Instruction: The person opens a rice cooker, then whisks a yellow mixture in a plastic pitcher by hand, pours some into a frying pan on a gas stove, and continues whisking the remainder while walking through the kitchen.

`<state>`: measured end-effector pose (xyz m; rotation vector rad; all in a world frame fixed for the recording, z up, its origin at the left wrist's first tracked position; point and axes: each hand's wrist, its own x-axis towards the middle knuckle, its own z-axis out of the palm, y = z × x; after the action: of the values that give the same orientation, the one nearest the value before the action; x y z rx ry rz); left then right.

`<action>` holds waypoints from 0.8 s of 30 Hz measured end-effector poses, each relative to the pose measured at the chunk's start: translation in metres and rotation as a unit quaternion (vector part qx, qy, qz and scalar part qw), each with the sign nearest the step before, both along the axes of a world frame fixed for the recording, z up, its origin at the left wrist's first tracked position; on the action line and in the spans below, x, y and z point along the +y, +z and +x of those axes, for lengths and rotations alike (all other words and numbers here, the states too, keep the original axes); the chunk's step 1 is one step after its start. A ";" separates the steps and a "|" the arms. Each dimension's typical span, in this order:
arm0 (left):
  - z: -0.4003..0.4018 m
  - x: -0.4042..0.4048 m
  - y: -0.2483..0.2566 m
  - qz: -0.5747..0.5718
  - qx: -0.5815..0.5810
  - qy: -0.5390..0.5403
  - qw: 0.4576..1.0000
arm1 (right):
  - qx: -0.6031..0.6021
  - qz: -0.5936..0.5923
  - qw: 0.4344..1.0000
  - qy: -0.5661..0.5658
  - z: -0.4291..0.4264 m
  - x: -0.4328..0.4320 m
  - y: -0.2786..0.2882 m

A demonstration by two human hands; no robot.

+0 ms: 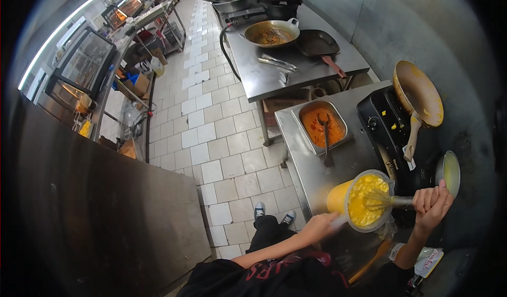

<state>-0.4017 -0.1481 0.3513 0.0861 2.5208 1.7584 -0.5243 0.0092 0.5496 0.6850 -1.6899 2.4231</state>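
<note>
A plastic jug [336, 196] of yellow, lumpy egg-like mixture [358, 204] tilts over the steel counter. My left hand [321, 227] grips its handle. In my right hand [433, 206] is a wire whisk [403, 202], its wires dipped into the mixture and blurred. Behind that hand stands a small round dish [451, 174] with something pale green-yellow inside. Beyond the jug, a steel food pan [344, 127] holds a chunky orange-red sauce [311, 126] with a dark spoon [326, 138] resting in it.
A frying pan [425, 95] with yellow residue leans up by a black gas stove [368, 110]. The farther steel table [257, 75] bears a wok [253, 37], a dark square pan [311, 43] and metal tongs [279, 62]. A wooden utensil [370, 261] and a packet [429, 261] lie near me.
</note>
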 end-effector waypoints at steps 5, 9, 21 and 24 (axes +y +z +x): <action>-0.002 -0.002 0.002 -0.010 -0.020 -0.009 1.000 | -0.007 -0.049 0.997 -0.065 0.003 0.005 0.000; 0.000 -0.001 0.010 -0.004 -0.030 -0.004 1.000 | 0.009 0.013 0.999 -0.030 0.012 0.013 -0.002; -0.002 0.003 -0.011 0.044 0.032 0.046 0.997 | -0.016 -0.034 0.999 -0.010 0.013 0.001 0.022; -0.006 0.006 -0.009 0.040 0.012 0.031 0.999 | 0.001 -0.044 0.999 -0.018 0.014 0.009 0.038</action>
<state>-0.4073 -0.1417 0.3424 0.0329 2.4968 1.8919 -0.5102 0.0183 0.5875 0.6404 -1.5712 2.4542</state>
